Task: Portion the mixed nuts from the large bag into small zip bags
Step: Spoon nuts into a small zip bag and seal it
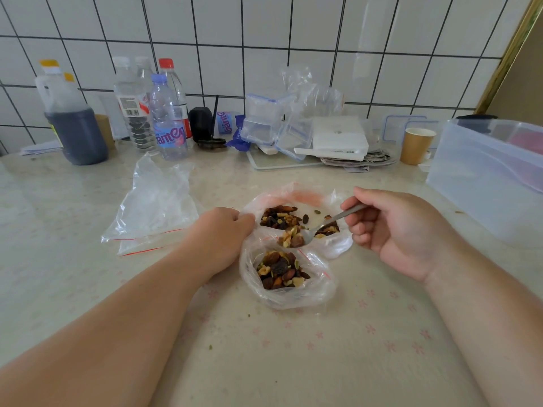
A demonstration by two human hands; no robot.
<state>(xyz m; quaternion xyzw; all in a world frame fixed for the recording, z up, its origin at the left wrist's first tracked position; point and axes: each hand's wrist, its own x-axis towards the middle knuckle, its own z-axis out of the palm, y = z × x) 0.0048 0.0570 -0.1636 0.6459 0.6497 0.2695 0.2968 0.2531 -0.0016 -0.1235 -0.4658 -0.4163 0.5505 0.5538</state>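
head view: right hand (393,230) fingers grip loaded spoon (323,226); left hand (223,233) fingers pinch small zip bag (288,292).

The right hand (402,230) grips a spoon (329,223) heaped with mixed nuts (291,237) above the small zip bag (286,277), between it and the large bag (296,212). The left hand (220,236) pinches the bags' plastic. Empty zip bags (152,212) lie toward the table's (323,362) left edge.

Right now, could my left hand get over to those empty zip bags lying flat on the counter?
Probably yes. The empty zip bags lie just left of the left hand with bare counter between, though it would have to let go of the bag rim it is pinching.
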